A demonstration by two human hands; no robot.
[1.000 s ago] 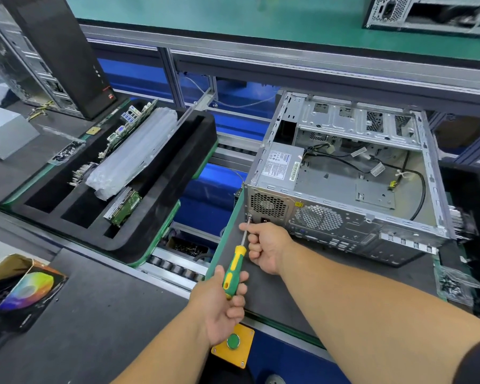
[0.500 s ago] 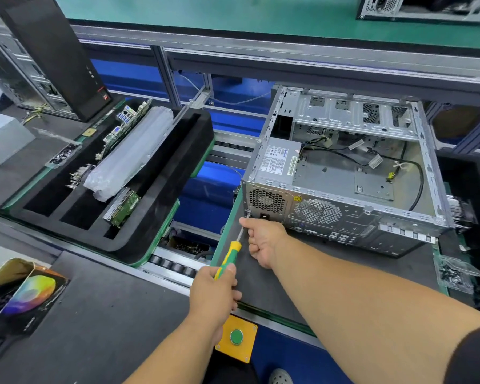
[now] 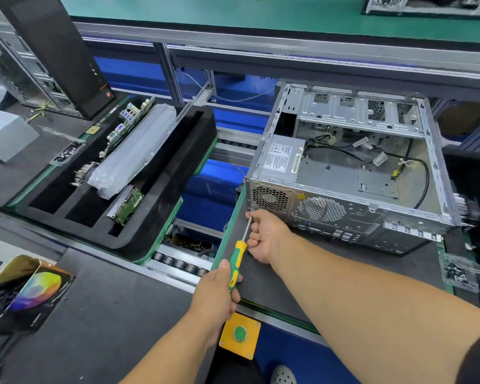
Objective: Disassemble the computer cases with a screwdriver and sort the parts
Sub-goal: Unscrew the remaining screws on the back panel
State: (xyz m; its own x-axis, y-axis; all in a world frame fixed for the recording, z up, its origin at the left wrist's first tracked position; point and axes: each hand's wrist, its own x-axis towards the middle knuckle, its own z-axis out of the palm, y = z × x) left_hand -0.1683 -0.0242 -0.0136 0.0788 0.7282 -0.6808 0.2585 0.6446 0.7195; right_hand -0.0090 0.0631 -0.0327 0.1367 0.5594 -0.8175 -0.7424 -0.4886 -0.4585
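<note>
Nearest, the left hand [image 3: 215, 293] is gripping a green and yellow screwdriver [image 3: 236, 266], its tip meeting the open computer case [image 3: 344, 173] at the rear corner. The right hand [image 3: 263, 235] is curling around the shaft, probably steadying it. The power supply [image 3: 281, 159] and cables are remaining inside. Removed boards are sitting in the black tray [image 3: 161, 195] further left.

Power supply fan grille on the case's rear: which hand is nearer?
Right. The right hand sits just below the grille, fingers on the screwdriver shaft. The left hand grips the handle, farther back.
</note>
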